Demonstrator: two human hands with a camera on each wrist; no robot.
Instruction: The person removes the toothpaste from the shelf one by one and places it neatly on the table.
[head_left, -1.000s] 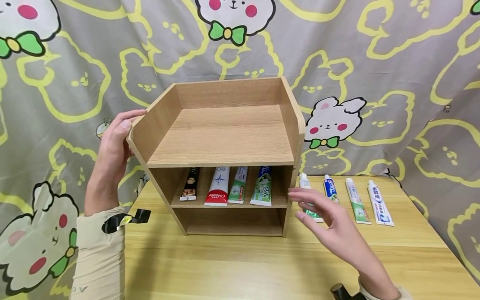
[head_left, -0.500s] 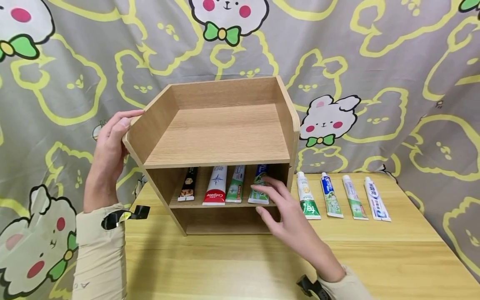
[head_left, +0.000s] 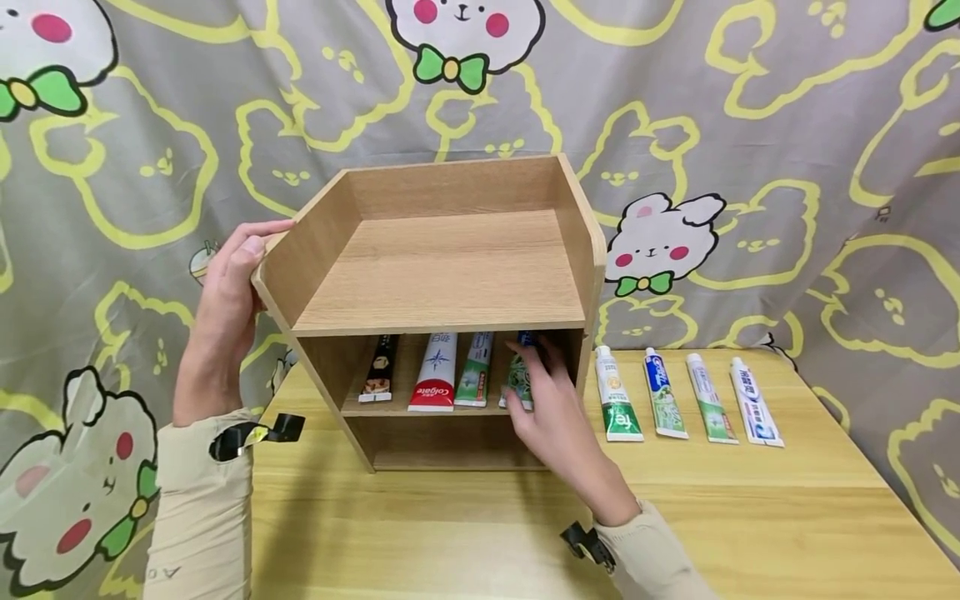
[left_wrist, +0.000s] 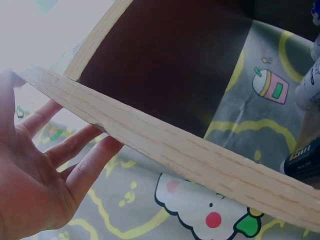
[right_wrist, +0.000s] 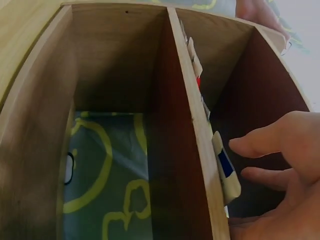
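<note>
A wooden two-tier shelf unit [head_left: 450, 275] stands on the table. My left hand [head_left: 228, 308] holds the front top corner of its left side panel; in the left wrist view the fingers [left_wrist: 85, 170] lie against the panel's outer face. My right hand [head_left: 558, 417] reaches into the middle compartment from the front, over a green and blue toothpaste tube [head_left: 519, 383], its fingers spread. In the right wrist view two fingertips [right_wrist: 237, 145] hang just above the tube's flat end [right_wrist: 227, 170]. To its left lie a green-white tube [head_left: 475, 379], a red-white Colgate tube [head_left: 435, 379] and a black tube [head_left: 378, 371].
Several more toothpaste tubes lie in a row on the table right of the shelf, among them a green-white one [head_left: 620, 400] and a blue-green one [head_left: 664, 396]. A grey patterned curtain [head_left: 750, 125] hangs behind. The lower compartment [head_left: 450, 446] opens beneath the middle board.
My right hand has moved left from beside the shelf's right panel into the middle compartment, over the rightmost tube. My left hand stays on the panel.
</note>
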